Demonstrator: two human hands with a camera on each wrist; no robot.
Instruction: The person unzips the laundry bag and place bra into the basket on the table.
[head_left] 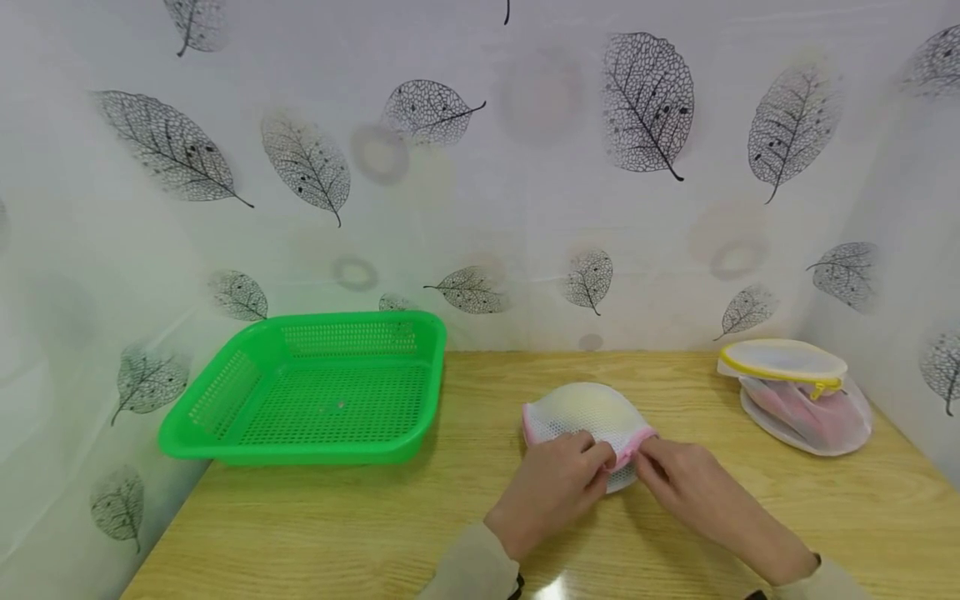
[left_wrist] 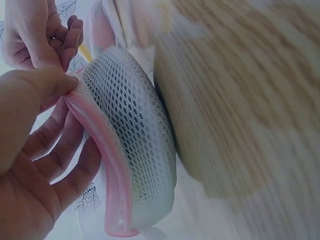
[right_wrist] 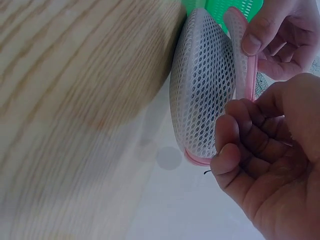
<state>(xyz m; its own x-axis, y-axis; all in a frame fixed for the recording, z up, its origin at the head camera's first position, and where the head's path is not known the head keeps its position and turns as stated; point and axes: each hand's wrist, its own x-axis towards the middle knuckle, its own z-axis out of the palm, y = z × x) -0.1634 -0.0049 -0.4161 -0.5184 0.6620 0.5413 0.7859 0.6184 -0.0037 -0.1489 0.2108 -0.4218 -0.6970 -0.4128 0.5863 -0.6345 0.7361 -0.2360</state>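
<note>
A white mesh laundry bag with pink zip edging lies on the table, bulging over something pale yellow inside. My left hand pinches the pink edging between thumb and fingers, as the left wrist view shows with the left thumb on it. At the right end of the same edging, the fingers of my right hand are curled and pinch the bag's corner. In the right wrist view, the right fingers hide exactly what they hold. Both hands are close together.
A green perforated basket stands on the wooden table at the left. At the back right lies another white mesh bag with a yellow zip and something pink inside. A leaf-patterned curtain hangs behind and along both sides.
</note>
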